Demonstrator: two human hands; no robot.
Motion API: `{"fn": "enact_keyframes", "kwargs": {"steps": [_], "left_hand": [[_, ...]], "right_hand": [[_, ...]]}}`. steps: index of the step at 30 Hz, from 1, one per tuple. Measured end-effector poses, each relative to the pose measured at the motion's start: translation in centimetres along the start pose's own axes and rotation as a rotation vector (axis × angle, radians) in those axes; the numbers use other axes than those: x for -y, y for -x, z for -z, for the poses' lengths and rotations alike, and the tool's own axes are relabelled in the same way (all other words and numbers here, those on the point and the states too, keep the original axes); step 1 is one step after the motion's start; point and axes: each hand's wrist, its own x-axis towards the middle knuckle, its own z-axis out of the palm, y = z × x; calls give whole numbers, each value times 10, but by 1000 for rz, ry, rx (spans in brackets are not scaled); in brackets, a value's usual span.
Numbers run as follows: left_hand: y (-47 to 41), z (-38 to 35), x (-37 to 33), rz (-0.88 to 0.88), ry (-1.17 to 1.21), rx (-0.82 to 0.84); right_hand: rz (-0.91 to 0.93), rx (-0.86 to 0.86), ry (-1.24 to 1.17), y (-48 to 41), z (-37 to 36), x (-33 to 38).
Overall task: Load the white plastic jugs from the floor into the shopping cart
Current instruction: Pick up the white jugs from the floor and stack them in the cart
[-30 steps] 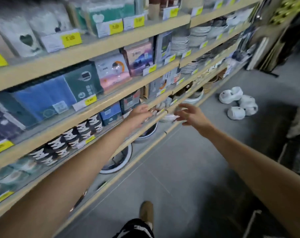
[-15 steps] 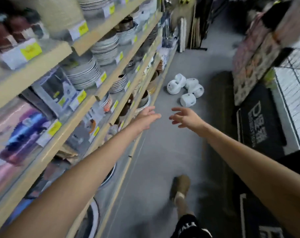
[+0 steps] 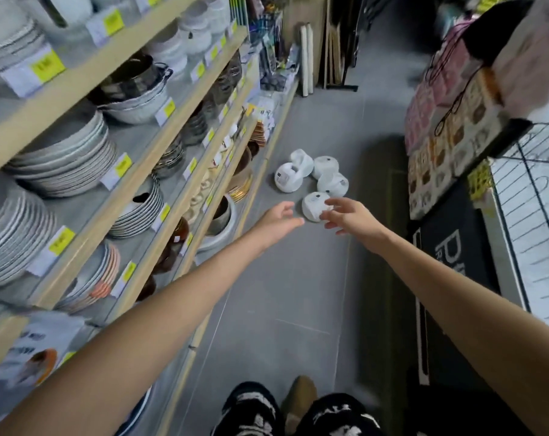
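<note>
Several white plastic jugs lie in a cluster on the grey floor ahead, beside the bottom shelf. The nearest jug sits just past my fingertips; others lie behind it. My left hand reaches forward with fingers straight and holds nothing. My right hand is stretched out with fingers spread, overlapping the nearest jug's right side in the image; I cannot tell if it touches it. A black wire basket, possibly the shopping cart, shows at the right edge.
Wooden shelves with stacked plates, bowls and yellow price tags line the left side. Dark mats and patterned rugs lean at the right. Boards stand at the aisle's far end. My legs and one shoe are at the bottom.
I have walked down the aisle, so the jugs are much nearer. Both hands stay stretched forward and now almost reach the nearest jug.
</note>
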Motion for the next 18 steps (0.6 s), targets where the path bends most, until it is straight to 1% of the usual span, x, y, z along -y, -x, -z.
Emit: {"fn": "enact_keyframes", "kwargs": {"steps": [4, 9, 14, 18], "left_hand": [[-60, 3, -22, 21, 0, 10], [-154, 6, -43, 6, 23, 14], [-282, 15, -61, 4, 59, 32], [-391, 23, -92, 63, 70, 71]], "right_hand": [[-12, 21, 17, -58, 29, 6], [-32, 4, 8, -145, 62, 7], [-66, -9, 53, -256, 101, 12], [-141, -42, 50, -356, 133, 21]]}}
